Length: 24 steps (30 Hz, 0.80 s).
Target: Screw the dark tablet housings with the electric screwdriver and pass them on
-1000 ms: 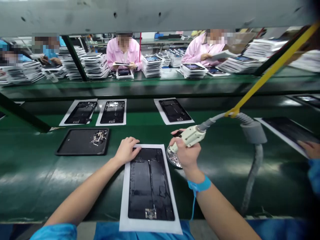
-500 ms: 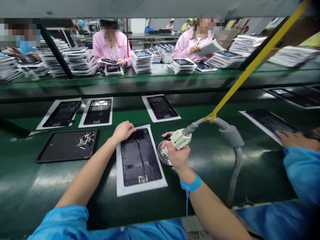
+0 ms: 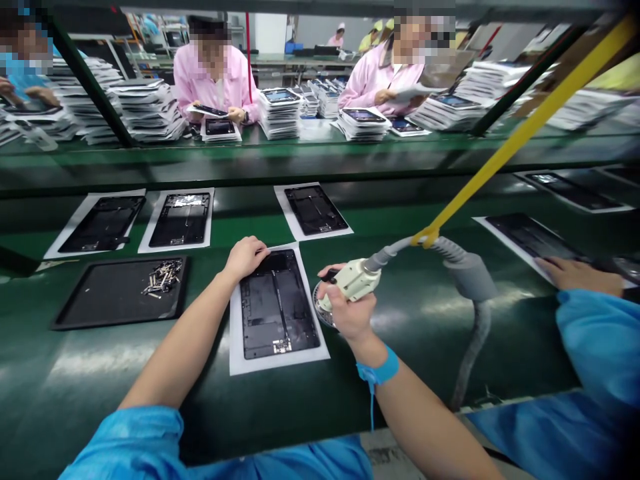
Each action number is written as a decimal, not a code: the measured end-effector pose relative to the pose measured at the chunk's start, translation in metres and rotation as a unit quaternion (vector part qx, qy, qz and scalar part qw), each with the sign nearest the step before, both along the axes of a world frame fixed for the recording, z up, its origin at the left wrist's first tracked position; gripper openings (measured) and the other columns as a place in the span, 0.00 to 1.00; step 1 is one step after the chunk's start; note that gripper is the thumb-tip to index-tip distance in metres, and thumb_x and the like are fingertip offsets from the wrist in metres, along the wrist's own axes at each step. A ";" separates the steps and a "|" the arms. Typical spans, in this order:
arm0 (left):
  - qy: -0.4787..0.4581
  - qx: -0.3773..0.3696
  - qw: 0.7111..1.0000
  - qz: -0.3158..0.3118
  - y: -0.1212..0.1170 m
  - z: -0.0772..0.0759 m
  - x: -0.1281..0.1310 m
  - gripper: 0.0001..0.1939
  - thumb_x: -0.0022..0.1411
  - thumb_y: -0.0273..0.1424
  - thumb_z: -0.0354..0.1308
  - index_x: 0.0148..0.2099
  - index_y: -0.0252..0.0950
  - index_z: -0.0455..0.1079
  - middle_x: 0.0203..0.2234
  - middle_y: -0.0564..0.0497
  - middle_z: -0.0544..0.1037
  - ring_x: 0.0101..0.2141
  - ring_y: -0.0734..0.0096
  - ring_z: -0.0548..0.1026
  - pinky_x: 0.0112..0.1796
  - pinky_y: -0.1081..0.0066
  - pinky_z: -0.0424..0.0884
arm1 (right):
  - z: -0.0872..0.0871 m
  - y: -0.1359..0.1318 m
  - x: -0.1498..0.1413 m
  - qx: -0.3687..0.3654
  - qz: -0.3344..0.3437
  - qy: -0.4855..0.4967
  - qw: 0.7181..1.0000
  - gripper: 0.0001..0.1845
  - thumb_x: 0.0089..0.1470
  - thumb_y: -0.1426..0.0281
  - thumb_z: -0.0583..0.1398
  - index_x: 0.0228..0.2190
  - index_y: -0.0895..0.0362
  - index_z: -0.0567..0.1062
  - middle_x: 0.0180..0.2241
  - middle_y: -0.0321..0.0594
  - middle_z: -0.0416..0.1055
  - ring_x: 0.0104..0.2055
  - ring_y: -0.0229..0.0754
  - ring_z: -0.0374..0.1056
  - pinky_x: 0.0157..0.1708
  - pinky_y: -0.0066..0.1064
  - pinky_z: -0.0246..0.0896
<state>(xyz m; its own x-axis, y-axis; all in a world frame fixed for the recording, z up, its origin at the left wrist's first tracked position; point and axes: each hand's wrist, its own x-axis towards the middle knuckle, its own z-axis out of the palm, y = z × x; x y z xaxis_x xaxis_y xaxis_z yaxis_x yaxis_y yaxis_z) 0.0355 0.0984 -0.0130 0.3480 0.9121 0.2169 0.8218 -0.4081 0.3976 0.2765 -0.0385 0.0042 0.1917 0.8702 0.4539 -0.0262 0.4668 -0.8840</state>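
A black tablet housing (image 3: pixel 277 307) is carried on a white sheet (image 3: pixel 240 365) toward the near edge of the workbench (image 3: pixel 30 367). The housing's far left corner is met by the left hand (image 3: pixel 245 257), fingers bent, grip uncertain; a corded tool (image 3: pixel 357 279) is clasped in the right hand (image 3: pixel 353 312) beside the sheet's right edge. Positioning is apparently in hand; steady support seems called for next.

Head-worn view, angled forward and down, near above left hand (image 3: pixel 245 259) and right hand (image 3: pixel 353 310) — far bench (image 3: pixel 320 152) beyond

Glossy green bench (image 3: pixel 100 373), on it a black tray (image 3: pixel 107 293) and white sheets (image 3: pixel 245 367) under dark tablet casings (image 3: pixel 261 303).
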 end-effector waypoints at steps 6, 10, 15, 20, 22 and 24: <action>-0.005 0.000 1.000 -0.007 0.001 -0.001 0.000 0.13 0.71 0.37 0.56 0.39 0.39 0.79 0.36 0.46 0.78 0.42 0.59 0.75 0.44 0.63 0.71 | 0.002 0.000 -0.003 0.003 -0.011 0.007 1.000 0.13 0.57 0.64 0.67 0.42 0.53 0.72 0.35 0.37 0.76 0.23 0.37 0.70 0.22 0.31 0.69; -0.007 0.000 1.000 -0.009 0.001 -0.002 -0.001 0.12 0.71 0.37 0.56 0.40 0.39 0.79 0.37 0.46 0.79 0.42 0.60 0.75 0.45 0.63 0.71 | 0.000 -0.001 -0.003 -0.004 -0.008 0.010 1.000 0.14 0.57 0.63 0.67 0.42 0.53 0.72 0.35 0.37 0.76 0.23 0.37 0.70 0.21 0.30 0.69; -0.007 -0.004 1.000 -0.002 -0.002 -0.001 0.002 0.11 0.71 0.36 0.57 0.40 0.39 0.80 0.37 0.46 0.79 0.42 0.59 0.75 0.44 0.63 0.71 | 0.017 -0.005 -0.002 0.014 -0.032 0.018 0.999 0.14 0.58 0.62 0.67 0.42 0.53 0.73 0.36 0.38 0.77 0.22 0.36 0.71 0.21 0.30 0.70; 0.000 -0.011 1.000 0.007 -0.005 -0.001 0.008 0.11 0.71 0.36 0.58 0.41 0.38 0.80 0.38 0.46 0.79 0.43 0.58 0.76 0.45 0.63 0.70 | 0.032 -0.024 -0.018 0.036 0.019 0.083 0.996 0.14 0.59 0.63 0.67 0.45 0.51 0.73 0.37 0.37 0.75 0.22 0.36 0.71 0.18 0.29 0.69; 0.001 -0.013 1.000 0.010 -0.005 -0.002 0.009 0.11 0.71 0.36 0.58 0.41 0.38 0.80 0.39 0.45 0.79 0.44 0.58 0.76 0.45 0.63 0.70 | 0.029 -0.034 -0.029 0.015 0.082 0.083 0.993 0.15 0.59 0.62 0.67 0.47 0.49 0.73 0.39 0.37 0.75 0.22 0.35 0.71 0.18 0.29 0.69; 0.000 -0.017 1.000 0.010 -0.005 -0.002 0.010 0.12 0.71 0.36 0.58 0.42 0.38 0.80 0.39 0.45 0.78 0.44 0.58 0.76 0.46 0.63 0.70 | 0.022 -0.043 -0.040 -0.004 0.142 0.076 0.987 0.16 0.60 0.62 0.67 0.48 0.48 0.72 0.40 0.38 0.75 0.22 0.35 0.72 0.19 0.29 0.70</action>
<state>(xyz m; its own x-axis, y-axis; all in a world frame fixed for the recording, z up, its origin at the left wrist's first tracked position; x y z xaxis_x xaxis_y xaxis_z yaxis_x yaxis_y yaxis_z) 0.0452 0.0937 -0.0148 0.3290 0.9259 0.1858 0.8298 -0.3774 0.4111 0.2360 -0.0817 0.0266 0.0040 0.9020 0.4317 -0.2871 0.4146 -0.8635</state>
